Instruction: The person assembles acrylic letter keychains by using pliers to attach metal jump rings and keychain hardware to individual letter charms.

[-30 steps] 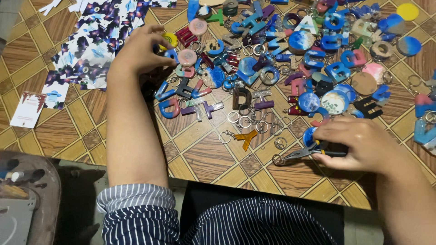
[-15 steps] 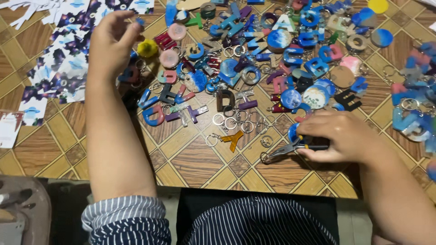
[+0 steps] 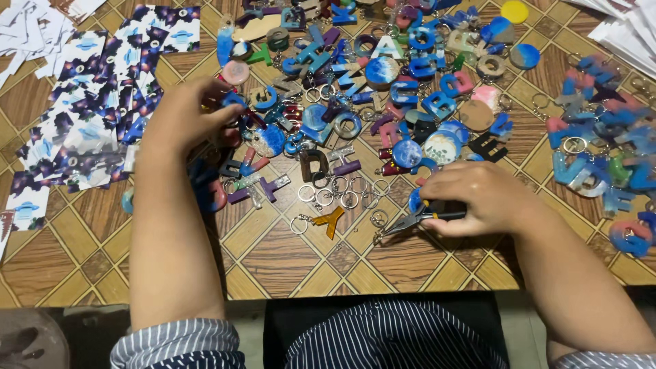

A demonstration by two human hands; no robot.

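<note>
Bench [image 3: 287, 266] top is brown with a diamond tile pattern, far half buried in resin letter keychains, mostly blue, pink and purple. Stack of printed backing cards [image 3: 96, 123] with dark space pattern at the left edge; white paper sheets [image 3: 629, 34] at the far right corner. Second keychain cluster [image 3: 601, 157] along the right edge.

Left hand [image 3: 184, 119] is over the left side of the main pile, fingers curled, pinching a small blue keychain piece [image 3: 236, 101]; can't tell which letter. Right hand [image 3: 478, 198] is closed around the black handles of needle-nose pliers [image 3: 410, 220], tips pointing left, resting low on the bench near the near edge.

Amber Y-shaped keychain [image 3: 331, 220] lies just left of the plier tips, apart from them. Loose split rings [image 3: 342, 188] are scattered just beyond it. Dark D letter [image 3: 313, 164] sits behind the rings.
</note>
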